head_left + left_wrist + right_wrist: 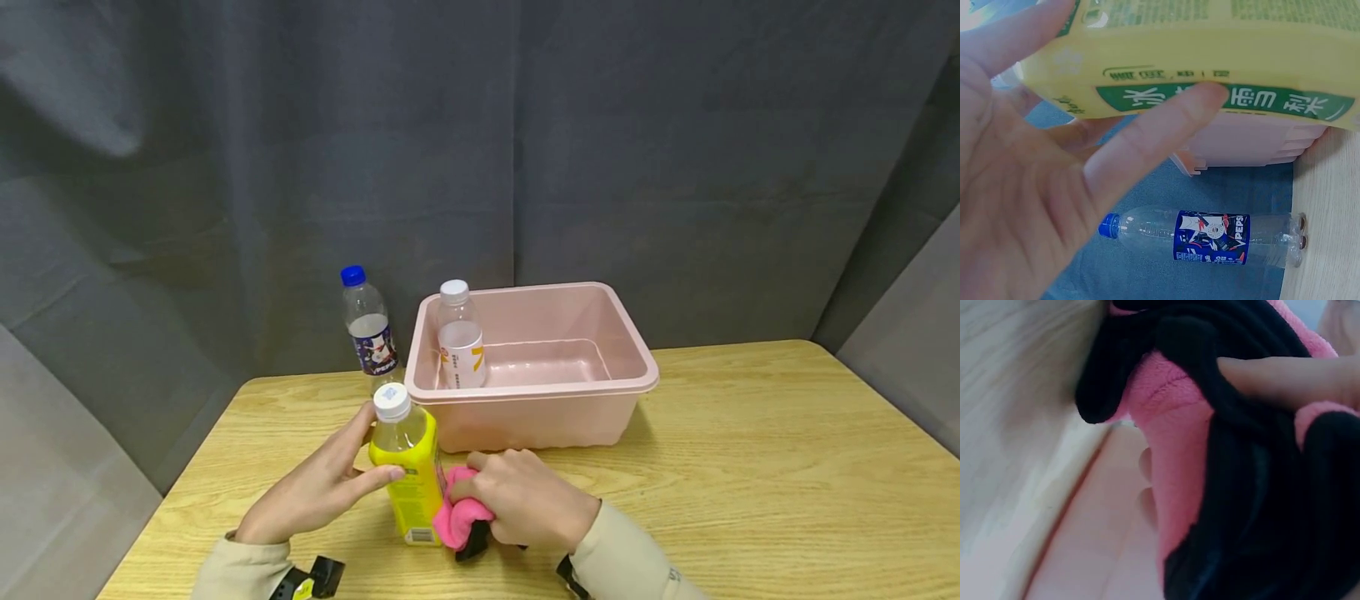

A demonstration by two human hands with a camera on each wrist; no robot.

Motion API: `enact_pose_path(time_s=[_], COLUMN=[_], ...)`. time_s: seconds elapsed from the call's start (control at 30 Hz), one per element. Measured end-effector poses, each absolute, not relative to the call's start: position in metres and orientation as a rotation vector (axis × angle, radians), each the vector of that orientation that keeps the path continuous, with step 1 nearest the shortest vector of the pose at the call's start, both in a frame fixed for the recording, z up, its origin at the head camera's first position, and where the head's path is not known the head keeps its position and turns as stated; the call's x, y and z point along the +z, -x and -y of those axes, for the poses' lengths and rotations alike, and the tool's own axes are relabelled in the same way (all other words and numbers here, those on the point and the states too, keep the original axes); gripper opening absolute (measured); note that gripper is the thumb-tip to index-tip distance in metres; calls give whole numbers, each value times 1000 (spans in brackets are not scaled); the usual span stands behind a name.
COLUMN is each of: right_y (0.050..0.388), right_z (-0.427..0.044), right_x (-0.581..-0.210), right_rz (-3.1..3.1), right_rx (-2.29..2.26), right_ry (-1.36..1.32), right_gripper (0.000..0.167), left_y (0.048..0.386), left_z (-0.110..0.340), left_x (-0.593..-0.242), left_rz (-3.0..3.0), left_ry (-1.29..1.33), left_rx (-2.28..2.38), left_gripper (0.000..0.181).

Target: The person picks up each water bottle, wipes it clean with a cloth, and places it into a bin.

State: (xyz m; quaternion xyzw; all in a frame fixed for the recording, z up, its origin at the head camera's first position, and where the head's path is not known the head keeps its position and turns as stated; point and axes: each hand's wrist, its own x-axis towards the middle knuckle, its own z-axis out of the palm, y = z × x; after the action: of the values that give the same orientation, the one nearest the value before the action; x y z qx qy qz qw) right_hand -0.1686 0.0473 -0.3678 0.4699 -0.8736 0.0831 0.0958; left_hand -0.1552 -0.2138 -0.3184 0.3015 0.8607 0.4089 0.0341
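Reaching in from the near side, 2 beige sleeves lead to the hands. The right hand has its fingers curled into a crumpled pink-and-black cloth, gripping it low over the table; the black part of the cloth hangs lowest, and its pink part meets the lower right side of the yellow bottle. That bottle is upright in front of the bin, its long axis close to vertical and its white cap pointing up. A barcode near its base faces the wearer, while a green band with 4 large white characters runs lengthwise along the side toward the left wrist. The left hand grips the bottle's upper part, thumb laid straight on the near side and fingers behind.

Beyond it, the pink bin opens upward, its long side running left to right. A white-capped bottle stands upright in its left end. Just beside the bin's left side, a Pepsi bottle stands vertical, blue cap up. Dark grey curtain hangs behind.
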Motion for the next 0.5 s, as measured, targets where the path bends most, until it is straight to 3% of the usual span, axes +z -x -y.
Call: enact_pose_path(time_s=[0.5], right_y=[170], right_z=[-60], right_x=[-338], right_rz=[2167], right_rx=[721], right_ry=[-1269], right_gripper=[51], left_y=[155], left_z=[215], left_x=[-319], left_rz=[-2648], left_ry=[-932], left_rx=[1250], left_gripper=[76])
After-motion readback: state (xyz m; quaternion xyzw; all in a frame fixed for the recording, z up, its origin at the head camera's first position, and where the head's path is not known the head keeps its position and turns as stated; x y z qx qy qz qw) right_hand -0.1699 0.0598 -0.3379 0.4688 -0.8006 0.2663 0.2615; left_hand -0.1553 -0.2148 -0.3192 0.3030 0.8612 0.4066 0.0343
